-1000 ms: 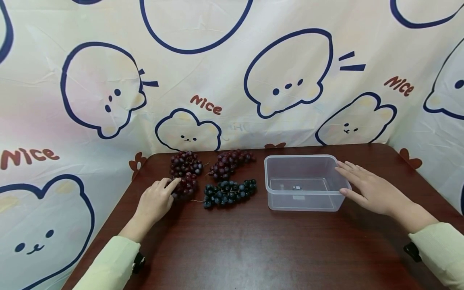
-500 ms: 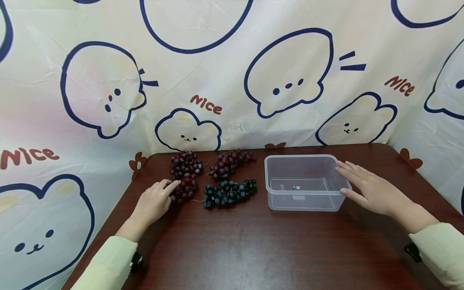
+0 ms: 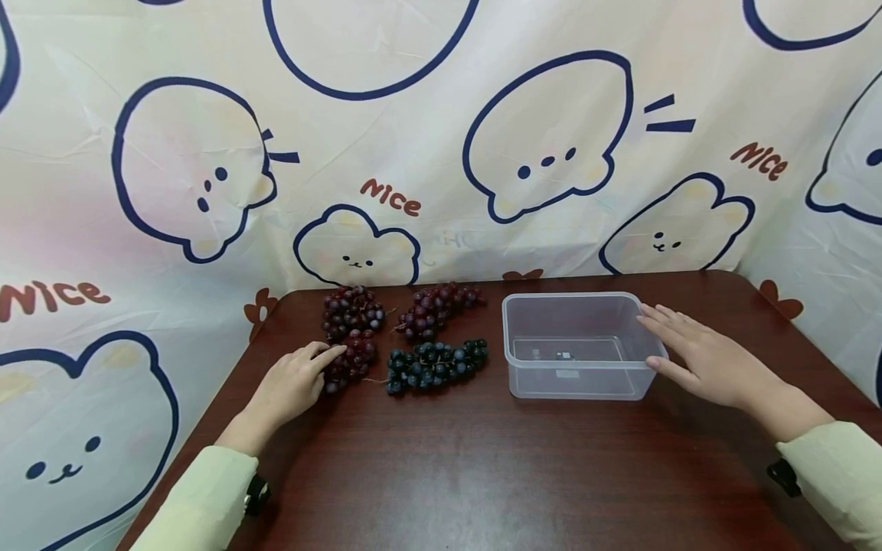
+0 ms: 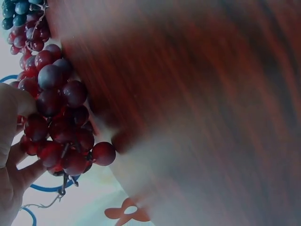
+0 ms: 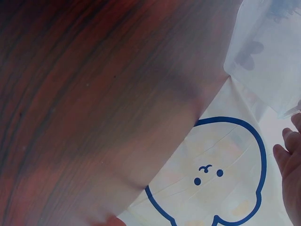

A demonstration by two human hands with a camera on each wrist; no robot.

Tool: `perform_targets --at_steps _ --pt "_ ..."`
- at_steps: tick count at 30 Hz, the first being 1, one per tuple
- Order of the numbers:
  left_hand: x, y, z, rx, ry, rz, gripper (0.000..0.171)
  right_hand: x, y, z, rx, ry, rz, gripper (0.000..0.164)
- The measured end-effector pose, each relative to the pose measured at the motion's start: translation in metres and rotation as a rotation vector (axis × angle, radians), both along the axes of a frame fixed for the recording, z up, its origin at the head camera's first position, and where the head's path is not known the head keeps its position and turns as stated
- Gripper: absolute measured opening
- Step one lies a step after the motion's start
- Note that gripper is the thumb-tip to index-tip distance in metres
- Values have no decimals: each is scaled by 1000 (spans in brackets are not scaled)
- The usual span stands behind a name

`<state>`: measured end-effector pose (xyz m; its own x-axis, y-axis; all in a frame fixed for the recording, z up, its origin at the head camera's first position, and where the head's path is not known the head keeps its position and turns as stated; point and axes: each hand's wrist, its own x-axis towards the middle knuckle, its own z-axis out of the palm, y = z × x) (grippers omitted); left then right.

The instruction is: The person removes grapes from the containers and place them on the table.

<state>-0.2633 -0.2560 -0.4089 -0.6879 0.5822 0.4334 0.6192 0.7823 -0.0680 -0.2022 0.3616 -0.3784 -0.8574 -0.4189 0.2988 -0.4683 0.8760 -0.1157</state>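
My left hand (image 3: 291, 385) holds the near-left bunch of dark red grapes (image 3: 353, 358) at its left side. In the left wrist view, thumb and fingers come round the grapes (image 4: 62, 129), and a thin stem trails from the bunch. To the right stands a clear plastic box (image 3: 575, 384) without a lid. Against its right rim rests my right hand (image 3: 713, 363), with straight fingers. The right wrist view shows only part of that hand (image 5: 292, 162), beside the wall of the box (image 5: 256, 61).
Behind the held bunch lies another red bunch (image 3: 353, 310), with a third red bunch (image 3: 437, 310) to its right. A dark blue-green bunch (image 3: 436, 367) lies nearer. All are on a brown table (image 3: 482, 474), backed by a printed cloth (image 3: 441, 138).
My left hand has drawn slightly back toward the near left, and the bunch it holds has shifted a little with it. My right hand and the box have stayed in place.
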Motion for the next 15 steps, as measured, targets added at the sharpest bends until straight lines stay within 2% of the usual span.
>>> perform_targets --at_steps 8,15 --pt "-1 0 1 10 -28 -35 56 0 -1 1 6 -2 -10 68" --pt "-1 0 0 -19 -67 28 59 0 0 0 6 -9 -14 69"
